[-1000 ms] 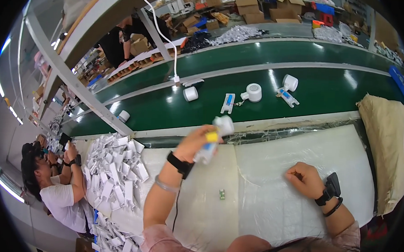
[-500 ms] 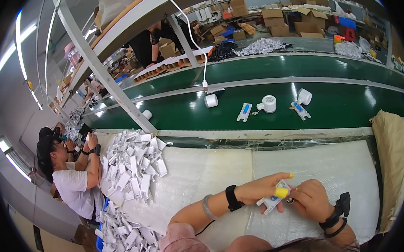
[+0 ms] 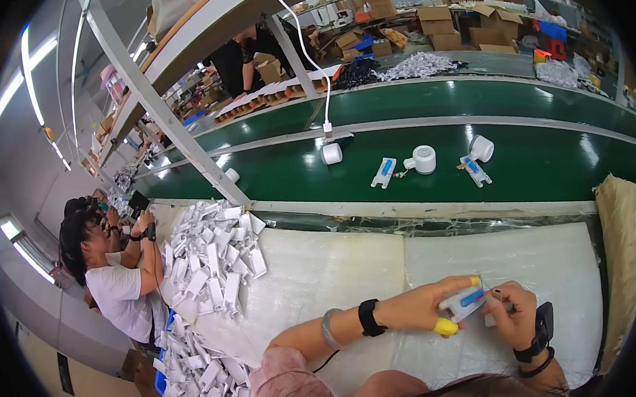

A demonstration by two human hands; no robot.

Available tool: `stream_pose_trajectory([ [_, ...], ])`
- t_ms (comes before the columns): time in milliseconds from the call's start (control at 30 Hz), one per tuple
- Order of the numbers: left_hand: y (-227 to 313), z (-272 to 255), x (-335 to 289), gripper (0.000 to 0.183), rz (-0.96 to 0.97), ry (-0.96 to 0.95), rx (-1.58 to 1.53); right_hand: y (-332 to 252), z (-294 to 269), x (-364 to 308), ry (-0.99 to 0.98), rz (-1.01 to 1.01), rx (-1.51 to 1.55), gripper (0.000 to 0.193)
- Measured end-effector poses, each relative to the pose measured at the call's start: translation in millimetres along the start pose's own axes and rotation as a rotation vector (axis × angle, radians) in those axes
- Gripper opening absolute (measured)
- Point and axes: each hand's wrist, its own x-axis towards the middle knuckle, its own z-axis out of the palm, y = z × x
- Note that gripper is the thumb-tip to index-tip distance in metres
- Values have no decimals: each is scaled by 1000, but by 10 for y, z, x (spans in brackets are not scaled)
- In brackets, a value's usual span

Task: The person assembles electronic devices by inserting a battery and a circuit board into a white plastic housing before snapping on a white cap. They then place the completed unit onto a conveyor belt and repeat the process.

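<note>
My left hand (image 3: pixel 424 302), with yellow covers on two fingertips, grips a flat white plastic plate (image 3: pixel 457 307) with a blue cylindrical piece (image 3: pixel 472 298) set in it. The plate lies tilted between the covered fingers. At the plate's right end, my right hand (image 3: pixel 515 313) is closed, its fingers pinched together. A small pale bit and a thin dark line show by those fingertips, but I cannot make out what they hold. Both hands are above the pale sheeting (image 3: pixel 328 271) on the table.
A heap of white plastic pieces (image 3: pixel 214 258) lies to the left, with more in a blue bin (image 3: pixel 159 377). On the green conveyor (image 3: pixel 283 171) stand white round housings (image 3: pixel 424 159) and plates with blue pieces (image 3: pixel 384 172). A white cable (image 3: pixel 328 105) hangs down. A co-worker (image 3: pixel 116 281) sits at left.
The plate has turned in my left hand, so its blue piece now shows plainly. Both hands have shifted slightly right, and my right fingers have moved to the plate's end.
</note>
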Motion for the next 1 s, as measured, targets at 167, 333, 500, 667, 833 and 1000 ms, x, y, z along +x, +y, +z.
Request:
stream_pose_trajectory([
  [167,-75,35,29,74,-11,98,-14,-116,-12,-17,-125,102,109,11],
  [333,-82,-72,26,55,145,291,-121,-123,-54,-31,-356,62,241,18],
  [500,-148,-83,38,63,133,197,206,-262,-37,-81,-387,348,639,27],
  [667,-65,148,-25,70,158,-18,302,-228,-48,-130,-405,398,812,32],
  [833,-73,72,-27,58,-59,-106,253,-249,-198,-144,-464,434,765,29],
  [1000,-81,7,-106,38,69,35,511,-118,-33,-25,-645,-26,327,23],
])
